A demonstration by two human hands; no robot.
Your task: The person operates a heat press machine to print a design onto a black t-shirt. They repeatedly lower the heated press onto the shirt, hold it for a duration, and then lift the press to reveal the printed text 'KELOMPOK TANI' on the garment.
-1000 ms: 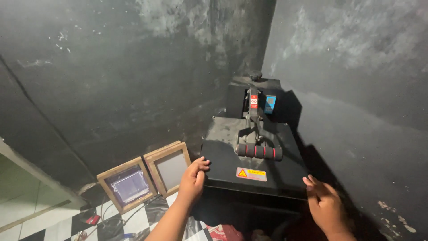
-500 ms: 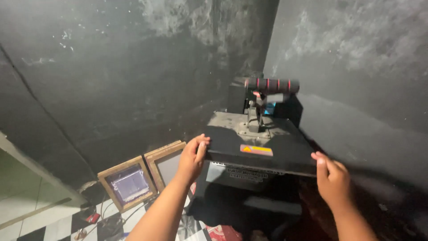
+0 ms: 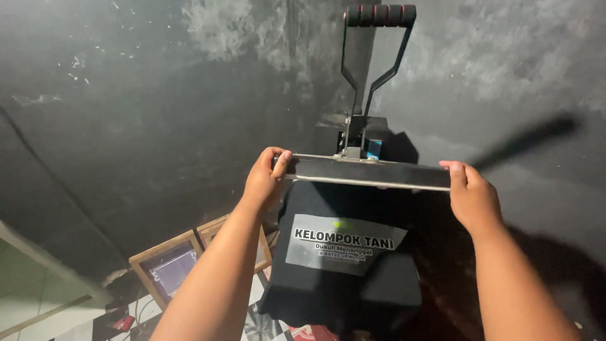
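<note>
Head view: left hand [image 3: 265, 180] and right hand [image 3: 470, 196] each grip an end of the raised press plate [image 3: 369, 172]; black shirt [image 3: 344, 252] lies beneath.

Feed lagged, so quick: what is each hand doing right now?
Left hand: closed on the raised flat black metal press plate, left end.
Right hand: gripping its right end.

A small garment-printing workshop, by the look of it: centre frame stands a heat press [image 3: 369, 170] with its plate raised and lever handle [image 3: 379, 15] up top, a dark shirt [image 3: 344, 252] bearing a grey printed panel beneath. Wooden screen-printing frames [image 3: 170, 268] lean lower left against rough, stained dark walls [image 3: 126, 113].
</note>
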